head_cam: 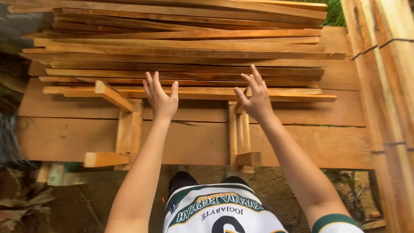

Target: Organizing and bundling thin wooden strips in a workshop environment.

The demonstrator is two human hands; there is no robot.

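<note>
We see our left hand and right hand spread wide, each grip released. Both are at the near edge of the stack of long brown wooden planks. It lies on the wide wooden bench.

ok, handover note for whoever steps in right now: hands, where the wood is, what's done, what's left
Left hand: open, fingers spread, at the front edge of the lowest slat in the stack; contact unclear.
Right hand: open, fingers spread, at the same edge further right; nothing gripped.
Wood: stack of thin slats piled on wide planks; two small wooden brackets stand under the front edge.
Done: slats stacked, loosely aligned.
Left: neither hand grips a slat; ends are uneven on both sides.
</note>
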